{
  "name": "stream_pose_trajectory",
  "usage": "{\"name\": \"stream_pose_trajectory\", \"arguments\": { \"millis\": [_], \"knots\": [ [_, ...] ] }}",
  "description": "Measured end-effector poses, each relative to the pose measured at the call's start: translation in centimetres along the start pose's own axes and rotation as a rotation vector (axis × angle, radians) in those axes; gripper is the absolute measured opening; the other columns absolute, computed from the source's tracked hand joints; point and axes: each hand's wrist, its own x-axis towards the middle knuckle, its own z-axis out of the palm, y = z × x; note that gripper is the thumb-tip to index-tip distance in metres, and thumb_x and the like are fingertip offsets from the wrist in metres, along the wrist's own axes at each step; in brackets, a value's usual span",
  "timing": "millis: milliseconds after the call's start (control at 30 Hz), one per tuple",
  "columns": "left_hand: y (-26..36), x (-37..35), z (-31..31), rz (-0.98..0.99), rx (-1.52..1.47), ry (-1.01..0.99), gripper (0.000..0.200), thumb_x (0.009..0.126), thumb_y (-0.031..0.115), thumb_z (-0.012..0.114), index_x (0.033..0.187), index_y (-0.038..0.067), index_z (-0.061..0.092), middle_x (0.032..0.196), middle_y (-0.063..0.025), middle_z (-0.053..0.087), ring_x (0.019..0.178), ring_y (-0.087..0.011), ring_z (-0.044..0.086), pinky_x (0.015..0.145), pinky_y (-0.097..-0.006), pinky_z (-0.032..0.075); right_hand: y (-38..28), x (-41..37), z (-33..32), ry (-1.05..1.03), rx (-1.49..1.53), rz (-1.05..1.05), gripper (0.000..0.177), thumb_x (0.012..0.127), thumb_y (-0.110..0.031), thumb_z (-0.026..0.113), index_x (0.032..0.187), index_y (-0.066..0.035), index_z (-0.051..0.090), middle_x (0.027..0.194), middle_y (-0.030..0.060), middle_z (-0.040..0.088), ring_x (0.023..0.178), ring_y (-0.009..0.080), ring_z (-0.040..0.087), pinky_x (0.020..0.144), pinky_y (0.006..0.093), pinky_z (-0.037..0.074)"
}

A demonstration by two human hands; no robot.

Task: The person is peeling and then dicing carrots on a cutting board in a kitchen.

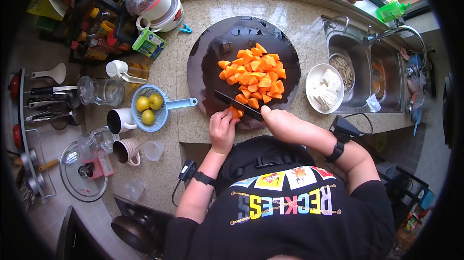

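Observation:
My right hand is closed around the handle of a dark-bladed kitchen knife, whose blade slants across the near part of a round dark cutting board. The handle is mostly hidden in my fist. On the near side of the blade, the fingers of my left hand are closed on a piece of carrot, close to the board's edge. Beyond the knife, a heap of orange carrot chunks covers the board's middle.
Right of the board stands a white bowl with pale white food, beside a double steel sink. A blue strainer with three yellow-green fruits is on the left, near mugs and a glass jug. A green box lies farther back.

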Motion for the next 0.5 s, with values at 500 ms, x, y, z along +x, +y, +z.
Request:
{"name": "stream_pose_trajectory", "arguments": {
  "millis": [500],
  "knots": [
    [0.7, 1.0, 0.3, -0.143, -0.021, -0.024, 0.044, 0.077, 0.010, 0.078, 0.116, 0.003, 0.062, 0.097, -0.0125, 0.053, 0.081, -0.0276, 0.056, 0.072, -0.0351, 0.048, 1.5, 5.0, 3.9, 0.293, -0.019, -0.123, 0.022, 0.089, -0.010, 0.056, 0.098, 0.003, 0.040, 0.075, 0.0257, 0.064, 0.075, 0.0442, 0.065, 0.063, 0.0504, 0.051]
  ]
}}
